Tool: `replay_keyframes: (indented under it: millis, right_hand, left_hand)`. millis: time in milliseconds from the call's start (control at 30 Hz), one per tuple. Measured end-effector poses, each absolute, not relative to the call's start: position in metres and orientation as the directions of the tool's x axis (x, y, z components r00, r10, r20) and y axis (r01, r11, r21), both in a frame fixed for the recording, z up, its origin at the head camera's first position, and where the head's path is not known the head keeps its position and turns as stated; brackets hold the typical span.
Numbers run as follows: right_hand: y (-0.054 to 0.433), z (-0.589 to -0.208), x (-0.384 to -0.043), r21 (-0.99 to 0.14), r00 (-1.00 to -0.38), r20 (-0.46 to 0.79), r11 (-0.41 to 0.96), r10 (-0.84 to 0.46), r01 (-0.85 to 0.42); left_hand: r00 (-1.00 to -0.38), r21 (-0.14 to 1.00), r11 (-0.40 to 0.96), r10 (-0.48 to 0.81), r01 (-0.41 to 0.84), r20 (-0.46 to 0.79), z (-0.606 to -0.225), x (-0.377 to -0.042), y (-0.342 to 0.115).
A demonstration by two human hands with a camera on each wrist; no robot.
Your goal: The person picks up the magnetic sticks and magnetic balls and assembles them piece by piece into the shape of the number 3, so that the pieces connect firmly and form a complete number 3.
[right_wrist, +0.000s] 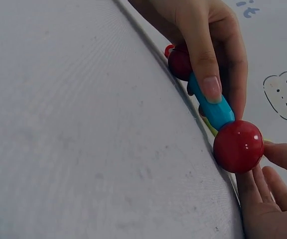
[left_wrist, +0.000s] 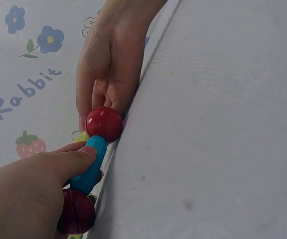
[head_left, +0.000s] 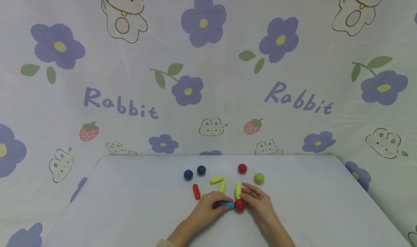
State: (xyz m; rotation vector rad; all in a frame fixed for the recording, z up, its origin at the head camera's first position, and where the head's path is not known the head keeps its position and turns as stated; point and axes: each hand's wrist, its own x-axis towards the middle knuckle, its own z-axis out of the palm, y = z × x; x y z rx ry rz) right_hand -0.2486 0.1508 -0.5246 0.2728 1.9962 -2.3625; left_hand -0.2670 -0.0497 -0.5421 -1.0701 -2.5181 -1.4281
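While the left hand (head_left: 208, 205) pinches the blue stick (head_left: 227, 204) between thumb and fingers, the right hand (head_left: 260, 205) is just beside the red ball (head_left: 239, 205) at its right end

The blue stick is low over the near middle of the surface (head_left: 130, 207), with a second red ball (left_wrist: 77, 211) at its other end; the right hand's fingertips reach an upright-pointing yellow stick (head_left: 238, 191) whose near end appears to meet the first ball, though I cannot tell whether they grip it; just beyond lie a slanting yellow stick (head_left: 222, 186) and another yellow stick (head_left: 216, 180), with a red stick (head_left: 196, 191) to their left, two dark blue balls (head_left: 188, 174) behind that, and a loose red ball (head_left: 242, 168) near a green ball (head_left: 259, 178) on the right; a flowered cloth (head_left: 228, 66) hangs behind
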Motion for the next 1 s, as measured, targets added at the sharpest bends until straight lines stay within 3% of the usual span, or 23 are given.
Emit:
replay_keyframes:
  millis: [600, 1000]
  right_hand:
    - [0.1483, -0.5305, -0.2502, -0.987, -0.990, -0.105, -0.131, 0.098, 0.092]
    - [0.1485, -0.5282, -0.2494, -0.990, -0.990, -0.120, -0.078, 0.072, 0.115]
  left_hand:
    - [-0.757, 0.729, 0.341, 0.545, 0.594, 0.362, -0.5423, -0.2655, -0.0516]
    - [-0.761, 0.643, 0.448, 0.540, 0.622, 0.359, -0.5400, -0.2658, -0.0523]
